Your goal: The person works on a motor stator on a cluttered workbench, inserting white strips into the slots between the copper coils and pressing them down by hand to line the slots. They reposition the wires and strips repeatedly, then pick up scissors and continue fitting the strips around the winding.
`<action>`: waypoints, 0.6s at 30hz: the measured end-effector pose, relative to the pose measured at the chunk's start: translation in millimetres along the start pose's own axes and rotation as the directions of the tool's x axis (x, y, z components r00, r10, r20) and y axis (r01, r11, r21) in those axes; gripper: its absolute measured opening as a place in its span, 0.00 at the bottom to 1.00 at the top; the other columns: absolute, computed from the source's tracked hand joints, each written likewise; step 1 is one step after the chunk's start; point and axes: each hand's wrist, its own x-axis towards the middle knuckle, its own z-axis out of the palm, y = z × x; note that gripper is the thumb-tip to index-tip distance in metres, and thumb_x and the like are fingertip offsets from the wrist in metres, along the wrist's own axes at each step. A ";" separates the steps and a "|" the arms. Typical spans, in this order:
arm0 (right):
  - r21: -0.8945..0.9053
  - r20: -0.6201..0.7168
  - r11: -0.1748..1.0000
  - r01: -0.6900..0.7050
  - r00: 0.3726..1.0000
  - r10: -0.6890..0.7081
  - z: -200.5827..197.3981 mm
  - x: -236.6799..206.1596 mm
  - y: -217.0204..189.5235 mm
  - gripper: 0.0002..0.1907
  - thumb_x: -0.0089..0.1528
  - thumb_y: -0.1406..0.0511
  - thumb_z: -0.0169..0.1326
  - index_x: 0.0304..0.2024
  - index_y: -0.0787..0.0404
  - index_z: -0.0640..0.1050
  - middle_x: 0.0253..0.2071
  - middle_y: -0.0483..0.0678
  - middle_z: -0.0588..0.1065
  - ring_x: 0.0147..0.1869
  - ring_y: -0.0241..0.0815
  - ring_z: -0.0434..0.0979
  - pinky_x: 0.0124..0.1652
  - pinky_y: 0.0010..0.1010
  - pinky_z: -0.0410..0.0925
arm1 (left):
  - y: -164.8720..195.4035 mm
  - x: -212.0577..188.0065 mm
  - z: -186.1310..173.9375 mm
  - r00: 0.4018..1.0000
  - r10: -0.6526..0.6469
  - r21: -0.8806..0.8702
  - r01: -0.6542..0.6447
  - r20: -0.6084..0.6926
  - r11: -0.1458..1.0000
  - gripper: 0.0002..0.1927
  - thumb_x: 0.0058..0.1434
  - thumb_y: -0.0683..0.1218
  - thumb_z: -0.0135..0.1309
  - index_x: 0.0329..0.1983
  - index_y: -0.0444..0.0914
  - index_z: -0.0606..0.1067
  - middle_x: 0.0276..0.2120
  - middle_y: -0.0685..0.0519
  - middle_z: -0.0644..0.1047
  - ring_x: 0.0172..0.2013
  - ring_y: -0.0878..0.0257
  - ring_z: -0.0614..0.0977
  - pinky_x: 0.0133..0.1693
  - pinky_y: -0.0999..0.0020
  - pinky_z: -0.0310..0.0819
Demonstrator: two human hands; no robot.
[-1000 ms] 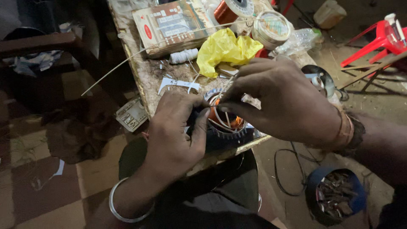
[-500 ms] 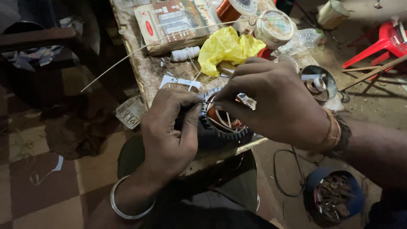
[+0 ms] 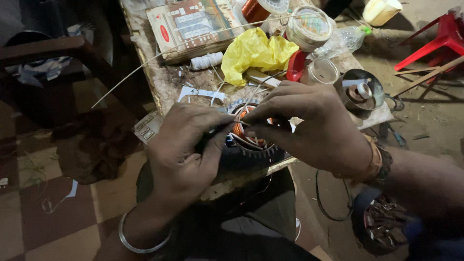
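I see my left hand curled knuckles-up at the near-left rim of the dark toothed motor stator, bangled wrist trailing back toward me, while my right hand arches over its far-right side, fingertips pinched together above the centre, banded wrist angled off right.

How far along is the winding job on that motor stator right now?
Done: copper coils already sit in the stator. In hand: the left hand grips its rim while the right hand pinches white wire ends above it. Left: those ends are loose, and the copper wire spool sits behind.
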 end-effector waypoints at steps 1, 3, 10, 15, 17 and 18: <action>0.010 0.016 1.000 0.002 1.000 -0.002 -0.7 -2.2 2.1 0.09 0.58 0.66 0.68 0.41 0.55 0.85 0.34 0.44 0.81 0.34 0.36 0.80 0.32 0.27 0.71 | -0.7 -0.5 -0.7 1.000 -0.013 -0.007 0.013 -0.002 1.000 0.11 0.64 0.34 0.63 0.48 0.36 0.79 0.42 0.50 0.81 0.44 0.60 0.84 0.47 0.69 0.78; 0.035 0.046 0.999 0.008 0.999 -0.009 -3.4 -6.9 6.6 0.12 0.57 0.67 0.68 0.43 0.56 0.85 0.34 0.44 0.82 0.34 0.36 0.80 0.32 0.26 0.71 | -2.0 -1.5 -3.1 0.999 -0.049 -0.017 0.049 -0.003 0.999 0.10 0.64 0.34 0.63 0.47 0.36 0.79 0.42 0.50 0.81 0.44 0.60 0.84 0.46 0.68 0.78; -0.035 -0.056 0.999 0.015 0.998 -0.017 -12.2 -20.3 18.9 0.10 0.61 0.71 0.63 0.46 0.56 0.84 0.43 0.46 0.82 0.44 0.39 0.84 0.42 0.28 0.76 | -1.6 -2.9 -16.8 0.995 -0.009 0.106 -0.002 0.097 0.994 0.17 0.52 0.30 0.57 0.44 0.37 0.79 0.45 0.49 0.79 0.49 0.56 0.81 0.50 0.64 0.77; -0.055 0.062 0.973 0.225 0.973 -0.222 -7.5 -16.7 30.3 0.12 0.58 0.71 0.64 0.44 0.56 0.84 0.40 0.46 0.80 0.41 0.43 0.82 0.40 0.33 0.75 | 9.2 -1.0 -17.3 0.976 0.098 0.185 -0.135 0.195 0.974 0.18 0.48 0.33 0.60 0.43 0.38 0.78 0.47 0.49 0.78 0.52 0.48 0.79 0.54 0.56 0.75; -0.048 0.098 0.967 0.251 0.964 -0.246 -6.4 -15.2 32.6 0.12 0.58 0.72 0.63 0.45 0.56 0.84 0.40 0.45 0.81 0.42 0.41 0.83 0.40 0.32 0.76 | 14.1 -0.1 -17.5 0.959 0.133 0.173 -0.179 0.249 0.969 0.19 0.47 0.34 0.62 0.44 0.38 0.78 0.47 0.48 0.78 0.53 0.46 0.78 0.54 0.54 0.75; -0.042 0.118 0.963 0.266 0.959 -0.259 -5.9 -14.5 32.9 0.13 0.58 0.72 0.63 0.45 0.55 0.84 0.40 0.45 0.81 0.42 0.41 0.83 0.41 0.31 0.76 | 17.1 -0.3 -18.0 0.949 0.128 0.157 -0.179 0.287 0.971 0.19 0.47 0.35 0.62 0.44 0.38 0.79 0.47 0.48 0.78 0.53 0.44 0.77 0.53 0.54 0.75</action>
